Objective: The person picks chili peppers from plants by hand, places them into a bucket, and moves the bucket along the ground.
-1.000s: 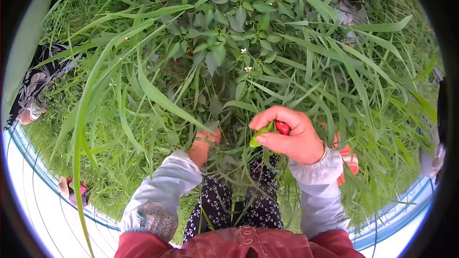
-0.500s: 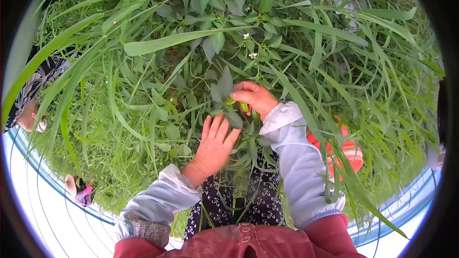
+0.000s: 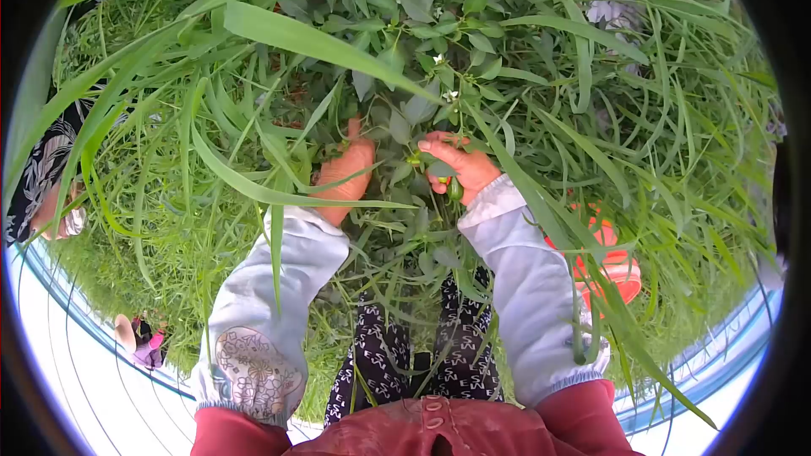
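My right hand is closed around several small green peppers, with stem ends showing by the thumb. Past the plant's stems, my left hand reaches into the foliage with one finger stretched forward. Its other fingers are partly hidden by leaves and a grass blade, and nothing shows in it. Both hands are low in a pepper plant with dark leaves and small white flowers.
Long grass blades cross over the plant and in front of my left wrist. A red plastic container stands in the grass at the right. Another person's patterned sleeve shows at the left edge, and a person is farther off at lower left.
My left hand has moved forward and slightly left, from beside the leaves near my right hand deeper into the plant. My right hand stays almost in place, still holding the peppers.
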{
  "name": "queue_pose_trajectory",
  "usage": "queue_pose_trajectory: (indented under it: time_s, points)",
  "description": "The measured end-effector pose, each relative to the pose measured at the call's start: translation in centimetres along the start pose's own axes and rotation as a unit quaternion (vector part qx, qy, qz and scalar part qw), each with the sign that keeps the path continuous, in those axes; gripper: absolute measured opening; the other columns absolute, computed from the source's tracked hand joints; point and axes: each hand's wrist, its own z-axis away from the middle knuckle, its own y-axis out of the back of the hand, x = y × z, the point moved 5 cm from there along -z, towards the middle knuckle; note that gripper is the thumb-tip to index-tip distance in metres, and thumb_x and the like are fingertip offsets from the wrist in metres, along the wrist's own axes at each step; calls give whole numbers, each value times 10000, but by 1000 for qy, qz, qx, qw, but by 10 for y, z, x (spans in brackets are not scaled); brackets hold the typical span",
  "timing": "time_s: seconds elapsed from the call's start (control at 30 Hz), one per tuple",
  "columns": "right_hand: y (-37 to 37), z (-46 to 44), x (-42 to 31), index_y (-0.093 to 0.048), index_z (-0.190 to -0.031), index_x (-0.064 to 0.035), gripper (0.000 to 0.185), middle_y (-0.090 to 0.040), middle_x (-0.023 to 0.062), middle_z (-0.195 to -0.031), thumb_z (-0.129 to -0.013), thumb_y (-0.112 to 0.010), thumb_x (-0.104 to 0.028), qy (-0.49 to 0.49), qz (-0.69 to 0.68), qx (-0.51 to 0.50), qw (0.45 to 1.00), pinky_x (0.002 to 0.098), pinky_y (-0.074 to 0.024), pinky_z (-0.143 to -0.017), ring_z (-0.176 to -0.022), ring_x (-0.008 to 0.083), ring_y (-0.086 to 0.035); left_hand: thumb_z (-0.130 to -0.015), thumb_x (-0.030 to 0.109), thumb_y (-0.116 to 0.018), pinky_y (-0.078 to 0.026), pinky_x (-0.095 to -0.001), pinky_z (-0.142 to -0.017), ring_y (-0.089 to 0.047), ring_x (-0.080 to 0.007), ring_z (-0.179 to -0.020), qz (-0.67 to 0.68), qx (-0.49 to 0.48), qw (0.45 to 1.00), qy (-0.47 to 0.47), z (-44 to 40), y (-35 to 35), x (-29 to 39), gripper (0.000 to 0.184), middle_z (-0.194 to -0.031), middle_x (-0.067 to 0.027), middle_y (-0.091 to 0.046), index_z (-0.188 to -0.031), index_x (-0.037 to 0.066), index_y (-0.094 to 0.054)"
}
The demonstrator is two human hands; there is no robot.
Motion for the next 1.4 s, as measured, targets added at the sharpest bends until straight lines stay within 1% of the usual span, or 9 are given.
queue_pose_trajectory:
  time_s: [0.2,0.57,0.67,0.8,0.87,0.97,1.17,1.3,1.4]
  points:
    - [-4,3,-2,-558,-979,-50,359,-552,31,-848,-704,-711,-223,19,6,-3,1000,241,-370,-429,-680,111,-508,-816,137,-480,-448,-360,-771,-551,-301,-929,132,129,983,7,-30,-46,-42,299,-992,-142,-579,-1097,44,-525]
    - [12,-2,17,-554,-926,-26,327,-573,38,-821,-704,-708,-211,35,82,55,995,256,-432,-619,-748,116,-534,-795,150,-520,-444,-329,-805,-544,-252,-958,-234,114,961,-97,2,-70,-80,309,-1039,-121,-562,-1093,67,-523]
    - [-4,0,20,-579,-888,-34,307,-578,18,-758,-684,-715,-219,34,126,56,990,229,-408,-540,-672,109,-535,-789,153,-531,-443,-321,-815,-542,-238,-965,-464,152,863,-124,16,-89,-77,313,-1051,-115,-557,-1092,73,-522]
    - [-10,-8,38,-559,-1006,-36,374,-594,53,-824,-715,-673,-243,5,124,9,992,243,-361,-374,-552,105,-508,-753,108,-543,-441,-389,-798,-532,-289,-951,-842,127,506,-136,42,-60,-43,294,-1008,-141,-539,-1045,79,-524]
    - [-9,-6,37,-553,-1003,-32,354,-589,54,-805,-714,-668,-201,34,160,5,986,240,-357,-365,-522,103,-500,-691,51,-591,-456,-404,-776,-549,-320,-896,-142,185,966,-114,64,27,-6,321,-967,-135,-540,-1007,91,-552]
    - [1,-16,51,-553,-977,-26,301,-580,42,-751,-717,-648,-144,50,199,11,979,231,-346,-349,-466,99,-479,-690,33,-578,-463,-388,-759,-558,-320,-860,-76,73,993,-61,84,57,24,319,-955,-136,-549,-1006,63,-554]
    - [-2,-24,64,-545,-931,-112,222,-565,2,-773,-742,-653,-152,-17,237,-5,971,212,-378,-364,-500,68,-484,-693,6,-552,-480,-390,-702,-556,-348,-826,43,290,921,-257,77,161,89,319,-947,-174,-558,-1011,25,-542]
    - [11,-29,63,-546,-904,-118,189,-545,-20,-676,-759,-616,-215,53,288,6,956,203,-357,-364,-482,68,-465,-737,68,-541,-438,-367,-814,-556,-312,-892,-51,158,978,130,24,99,-45,268,-964,-167,-568,-998,6,-543]
    - [19,-36,62,-564,-940,-82,278,-571,28,-696,-747,-613,-277,19,315,38,948,248,-367,-359,-447,112,-472,-740,72,-540,-447,-349,-801,-561,-333,-909,-69,27,987,141,48,25,-62,319,-1005,-194,-566,-1047,-11,-510]
